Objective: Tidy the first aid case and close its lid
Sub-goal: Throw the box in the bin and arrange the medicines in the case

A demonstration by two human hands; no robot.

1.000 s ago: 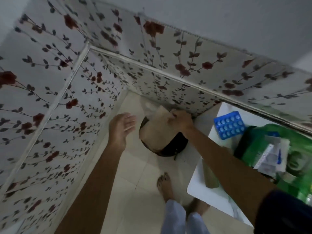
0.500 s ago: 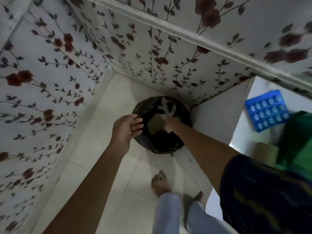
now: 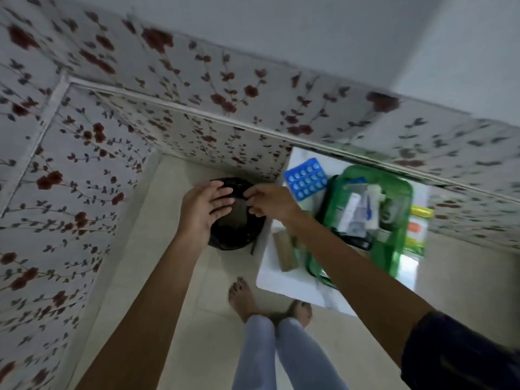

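A green see-through first aid case (image 3: 399, 220) lies open on a white table (image 3: 284, 282) at the right, with tubes and packets (image 3: 358, 211) inside. A blue blister pack (image 3: 306, 178) lies beside it at the table's far corner. Both of my hands hover over a black-lined waste bin (image 3: 239, 235) on the floor to the left of the table. My left hand (image 3: 204, 208) is flat with fingers spread and empty. My right hand (image 3: 267, 201) has loosely curled fingers and holds nothing that I can see.
A brown roll-like object (image 3: 285, 251) lies on the table near the case. Yellow-green boxes (image 3: 419, 229) sit beyond the case. Flowered wall panels close in the left and far sides. My bare feet (image 3: 243, 299) stand on pale floor tiles by the table's corner.
The brown paper piece that my right hand held over the bin a second ago is gone from it. The view has swung back toward the table and both hands have drawn together above the bin.
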